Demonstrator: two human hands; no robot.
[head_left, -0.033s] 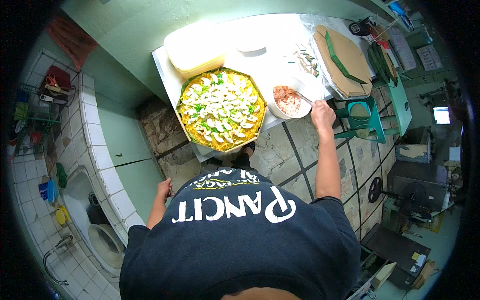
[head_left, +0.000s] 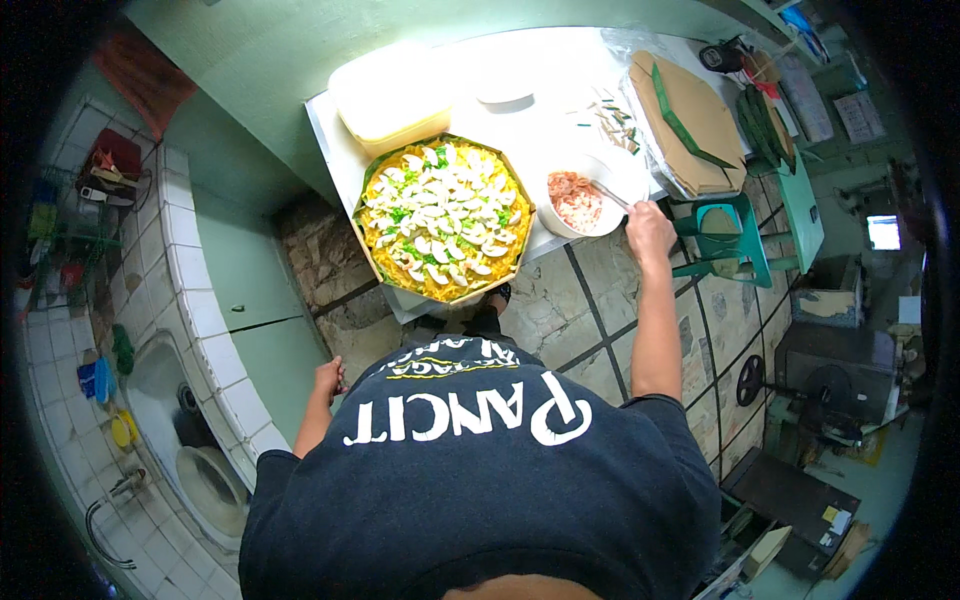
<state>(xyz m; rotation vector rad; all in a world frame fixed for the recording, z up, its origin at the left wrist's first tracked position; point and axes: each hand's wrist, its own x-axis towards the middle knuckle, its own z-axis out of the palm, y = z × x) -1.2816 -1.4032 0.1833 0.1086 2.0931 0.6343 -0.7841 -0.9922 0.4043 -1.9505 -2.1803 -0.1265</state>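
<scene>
My right hand [head_left: 650,230] is closed round the handle of a metal spoon [head_left: 612,196], whose far end rests in a white bowl [head_left: 598,224]. Inside the bowl lies a pinkish, flaky topping [head_left: 577,202]; its exact kind is unclear. To the left, at the table's near edge, stands an octagonal tray of yellow noodles [head_left: 446,218], covered with white egg slices and chopped green bits. Low beside my body hangs my left hand [head_left: 328,377], fingers curled, away from the table; what they hold, if anything, is hidden.
On the white table [head_left: 548,124], a large pale tub [head_left: 390,100] stands behind the tray. Folded cardboard [head_left: 685,125] lies at right, near scattered small strips [head_left: 613,125]. A green stool [head_left: 725,235] is right of the table. A tiled sink [head_left: 165,370] lines the left.
My right hand has shifted very slightly to the right with the spoon. Everything else looks the same.
</scene>
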